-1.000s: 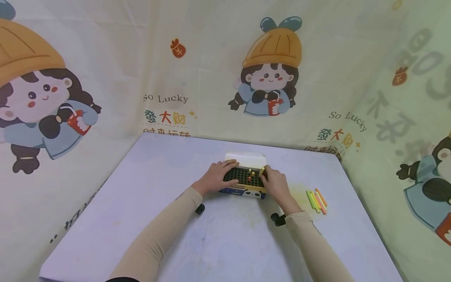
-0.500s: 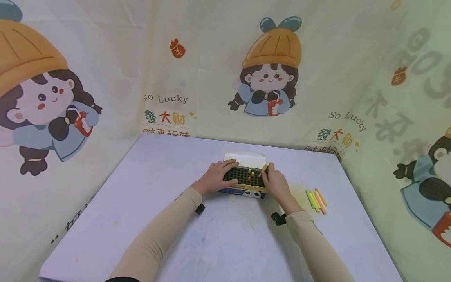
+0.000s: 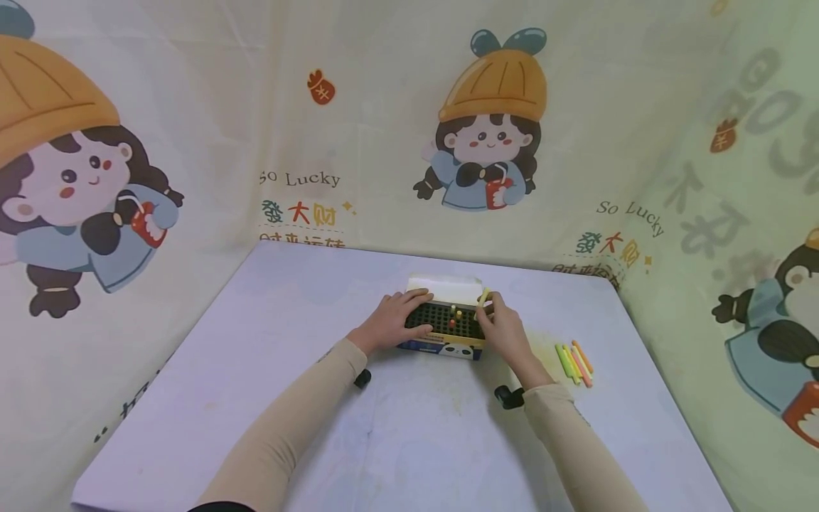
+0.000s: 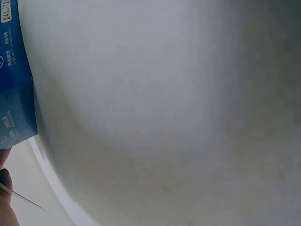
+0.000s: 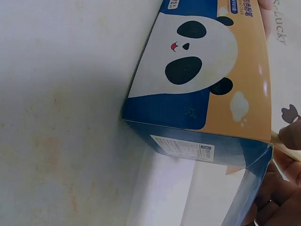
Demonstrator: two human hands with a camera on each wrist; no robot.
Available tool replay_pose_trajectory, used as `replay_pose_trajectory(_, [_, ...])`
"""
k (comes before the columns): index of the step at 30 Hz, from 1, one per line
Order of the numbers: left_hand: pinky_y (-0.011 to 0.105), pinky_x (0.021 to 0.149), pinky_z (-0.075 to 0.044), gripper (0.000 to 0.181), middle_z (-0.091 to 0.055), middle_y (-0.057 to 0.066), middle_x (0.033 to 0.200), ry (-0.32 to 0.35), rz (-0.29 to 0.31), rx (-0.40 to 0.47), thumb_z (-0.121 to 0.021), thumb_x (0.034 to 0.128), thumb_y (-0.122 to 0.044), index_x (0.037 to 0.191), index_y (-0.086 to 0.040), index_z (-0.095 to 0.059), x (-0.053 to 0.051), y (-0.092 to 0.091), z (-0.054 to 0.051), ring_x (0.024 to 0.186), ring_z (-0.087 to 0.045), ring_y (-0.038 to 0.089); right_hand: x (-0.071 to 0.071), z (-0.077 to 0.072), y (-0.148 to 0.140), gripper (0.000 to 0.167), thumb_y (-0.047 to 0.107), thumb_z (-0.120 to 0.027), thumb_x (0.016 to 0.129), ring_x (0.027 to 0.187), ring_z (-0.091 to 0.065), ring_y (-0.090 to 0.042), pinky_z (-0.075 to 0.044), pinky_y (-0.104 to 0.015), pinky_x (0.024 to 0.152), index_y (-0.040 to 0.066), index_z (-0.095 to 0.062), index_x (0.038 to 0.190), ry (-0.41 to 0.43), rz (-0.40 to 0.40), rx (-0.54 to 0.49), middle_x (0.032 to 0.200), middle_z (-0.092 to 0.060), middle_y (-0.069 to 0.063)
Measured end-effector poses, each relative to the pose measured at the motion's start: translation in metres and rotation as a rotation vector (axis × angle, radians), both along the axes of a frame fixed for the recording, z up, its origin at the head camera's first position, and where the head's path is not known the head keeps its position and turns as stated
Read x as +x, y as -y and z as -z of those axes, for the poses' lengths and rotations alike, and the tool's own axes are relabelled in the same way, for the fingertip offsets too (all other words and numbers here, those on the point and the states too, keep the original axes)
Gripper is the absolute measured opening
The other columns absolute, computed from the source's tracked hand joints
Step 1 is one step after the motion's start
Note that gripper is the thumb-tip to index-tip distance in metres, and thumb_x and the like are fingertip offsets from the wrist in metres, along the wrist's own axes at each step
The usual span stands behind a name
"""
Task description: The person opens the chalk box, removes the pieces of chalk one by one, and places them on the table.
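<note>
A blue and yellow chalk box (image 3: 441, 347) with a panda print stands on the table, its white lid (image 3: 446, 288) raised at the back. Its black insert (image 3: 435, 318) is full of holes, with a few chalk sticks upright in it, one of them red (image 3: 451, 323). The left hand (image 3: 391, 321) rests across the box's left end, fingers extended toward the far edge and thumb near the front. At the back right corner the right hand (image 3: 504, 331) pinches a yellow chalk stick (image 3: 484, 294), held tilted. In the right wrist view its fingertips (image 5: 289, 136) show beside the box corner.
Several loose chalk sticks (image 3: 576, 364), green, yellow, pink and orange, lie on the table to the right of the right hand. The white table (image 3: 307, 441) extends around the box. A printed curtain (image 3: 384, 142) hangs behind and at both sides.
The right hand has shifted slightly to the back and right, and the yellow chalk stick in it has changed its tilt. The left hand has stayed on the box.
</note>
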State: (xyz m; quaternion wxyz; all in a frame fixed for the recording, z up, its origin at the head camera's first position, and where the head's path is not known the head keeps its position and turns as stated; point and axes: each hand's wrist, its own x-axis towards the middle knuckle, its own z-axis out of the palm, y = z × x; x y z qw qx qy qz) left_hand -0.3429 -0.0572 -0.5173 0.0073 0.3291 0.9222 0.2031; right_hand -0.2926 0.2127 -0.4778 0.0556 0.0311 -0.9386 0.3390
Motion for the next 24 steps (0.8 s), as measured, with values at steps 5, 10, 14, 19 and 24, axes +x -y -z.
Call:
replay_pose_trajectory(5, [0.060,0.120,-0.029,0.080,-0.026,-0.004,0.171,0.002,0.002,-0.006,-0.046,0.0999,-0.072,0.166,-0.033,-0.023,0.000,0.000,0.000,0.150,-0.037,0.031,0.000,0.000,-0.002,0.039,0.030,-0.056,0.108,0.087,-0.072,-0.029,-0.057,-0.036,0.063,0.005,-0.057,0.138,0.003,0.014,-0.011,0.111,-0.073,-0.019])
replay_pose_trajectory(10, [0.060,0.118,-0.031,0.079,-0.028,-0.002,0.170,-0.011,0.009,0.006,-0.048,0.1004,-0.069,0.166,-0.031,-0.026,0.000,0.000,0.000,0.149,-0.039,0.032,0.001,0.001,-0.006,0.042,0.029,-0.057,0.107,0.079,-0.071,-0.023,-0.054,-0.032,0.056,0.003,-0.060,0.139,-0.008,0.025,-0.032,0.109,-0.073,-0.017])
replay_pose_trajectory(14, [0.061,0.117,-0.031,0.079,-0.028,-0.001,0.170,-0.019,0.013,0.009,-0.049,0.1008,-0.068,0.166,-0.030,-0.026,0.000,0.000,0.001,0.148,-0.040,0.033,0.003,0.001,-0.010,0.043,0.029,-0.058,0.106,0.080,-0.071,-0.023,-0.054,-0.031,0.056,0.001,-0.060,0.139,-0.002,0.043,-0.041,0.109,-0.073,-0.017])
replay_pose_trajectory(19, [0.061,0.117,-0.031,0.078,-0.027,-0.001,0.171,-0.014,0.015,0.010,-0.050,0.1011,-0.066,0.166,-0.029,-0.027,0.000,0.000,0.000,0.148,-0.040,0.033,0.005,0.001,-0.016,0.041,0.028,-0.058,0.105,0.084,-0.071,-0.025,-0.054,-0.030,0.058,0.001,-0.062,0.136,0.006,0.060,-0.045,0.108,-0.073,-0.017])
replay_pose_trajectory(24, [0.062,0.118,-0.030,0.078,-0.027,-0.002,0.171,-0.004,0.012,0.013,-0.052,0.1013,-0.065,0.166,-0.029,-0.027,0.000,0.000,-0.001,0.148,-0.039,0.033,0.006,0.002,-0.022,0.038,0.025,-0.059,0.104,0.084,-0.070,-0.027,-0.054,-0.030,0.058,0.000,-0.064,0.133,0.014,0.074,-0.063,0.106,-0.073,-0.018])
